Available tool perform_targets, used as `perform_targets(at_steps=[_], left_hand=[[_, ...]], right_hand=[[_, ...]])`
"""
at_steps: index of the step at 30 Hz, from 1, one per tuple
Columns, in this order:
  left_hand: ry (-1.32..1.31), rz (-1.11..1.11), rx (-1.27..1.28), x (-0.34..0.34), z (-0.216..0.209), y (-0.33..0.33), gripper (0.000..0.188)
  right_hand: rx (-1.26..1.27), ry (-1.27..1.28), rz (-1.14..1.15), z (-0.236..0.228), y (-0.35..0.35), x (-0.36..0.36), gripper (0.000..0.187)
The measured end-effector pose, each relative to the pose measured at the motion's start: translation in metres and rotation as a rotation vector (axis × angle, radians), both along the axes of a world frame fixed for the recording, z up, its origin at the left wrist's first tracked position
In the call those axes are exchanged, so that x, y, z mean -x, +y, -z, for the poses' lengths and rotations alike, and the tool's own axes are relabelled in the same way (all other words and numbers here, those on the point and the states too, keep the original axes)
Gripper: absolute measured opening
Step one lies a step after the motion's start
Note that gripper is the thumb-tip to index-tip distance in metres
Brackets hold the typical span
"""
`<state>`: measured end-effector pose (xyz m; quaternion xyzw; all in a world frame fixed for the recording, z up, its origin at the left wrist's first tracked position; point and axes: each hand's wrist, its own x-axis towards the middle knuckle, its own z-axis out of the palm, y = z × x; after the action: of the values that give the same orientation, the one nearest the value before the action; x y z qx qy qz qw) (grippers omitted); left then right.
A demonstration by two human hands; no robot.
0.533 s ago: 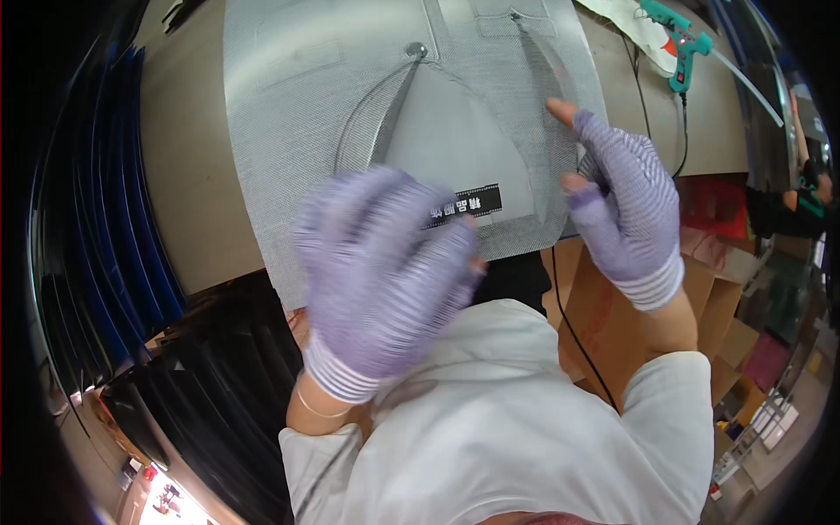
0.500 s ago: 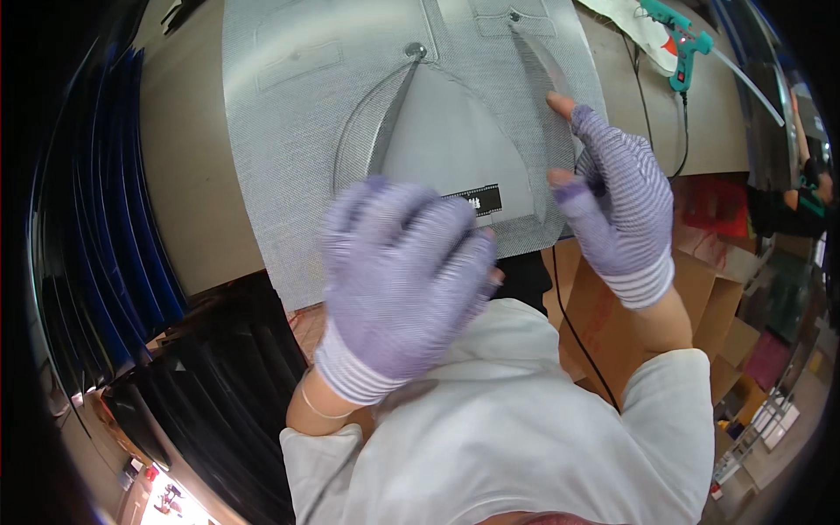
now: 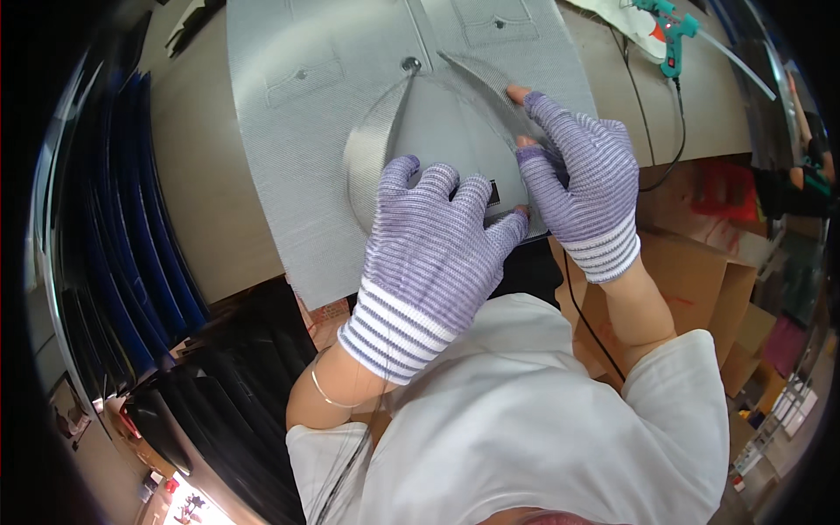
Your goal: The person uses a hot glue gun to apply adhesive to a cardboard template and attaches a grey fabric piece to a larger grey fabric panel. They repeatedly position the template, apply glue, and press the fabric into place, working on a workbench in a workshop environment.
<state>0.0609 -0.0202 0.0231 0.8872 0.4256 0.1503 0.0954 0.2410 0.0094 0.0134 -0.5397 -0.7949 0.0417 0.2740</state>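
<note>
A grey sheet (image 3: 297, 122) with a woven-looking surface lies on the table, with pocket shapes, a dark round button (image 3: 410, 65) and a split below it. Two curved flaps border the split, over a smooth grey panel (image 3: 455, 122). My left hand (image 3: 437, 232), in a purple-and-white striped glove, rests over the panel's lower part with its fingers spread, partly covering a small black label (image 3: 493, 192). My right hand (image 3: 582, 175), gloved alike with bare fingertips, has thumb and forefinger at the edge of the right flap (image 3: 486, 92), gripping it.
A teal glue gun (image 3: 674, 39) with a white glue stick and a black cable lies at the table's far right. Dark blue and black folded sheets (image 3: 140, 210) stand at the left. Cardboard boxes (image 3: 682, 280) are below on the right.
My left hand has moved slightly right and its fingers have spread onto the panel. My right hand has moved left, drawing the right flap inward. The sheet has shifted a little.
</note>
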Motion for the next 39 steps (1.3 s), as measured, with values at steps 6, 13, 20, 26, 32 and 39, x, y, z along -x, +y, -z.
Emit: perform_targets(at_steps=[6, 13, 20, 26, 32, 39], left_hand=[[-0.316, -0.089, -0.074, 0.026, -0.004, 0.004, 0.029], [-0.473, -0.51, -0.099, 0.032, 0.02, 0.008, 0.032], [-0.489, -0.511, -0.07, 0.03, 0.022, 0.009, 0.033], [-0.499, -0.497, -0.092, 0.032, 0.027, 0.01, 0.033], [-0.49, -0.464, -0.118, 0.034, 0.03, 0.012, 0.032], [-0.496, -0.493, -0.009, 0.032, 0.025, 0.022, 0.029]], right_hand=[[0.017, 0.008, 0.022, -0.008, 0.002, 0.0, 0.036], [-0.059, -0.02, -0.051, -0.008, 0.005, 0.006, 0.036], [-0.031, -0.046, -0.035, -0.007, 0.003, 0.012, 0.036], [0.005, -0.086, -0.055, -0.008, 0.004, 0.014, 0.038], [-0.03, -0.286, -0.031, -0.011, 0.004, 0.019, 0.032], [-0.02, 0.066, -0.073, -0.002, 0.026, 0.023, 0.023]])
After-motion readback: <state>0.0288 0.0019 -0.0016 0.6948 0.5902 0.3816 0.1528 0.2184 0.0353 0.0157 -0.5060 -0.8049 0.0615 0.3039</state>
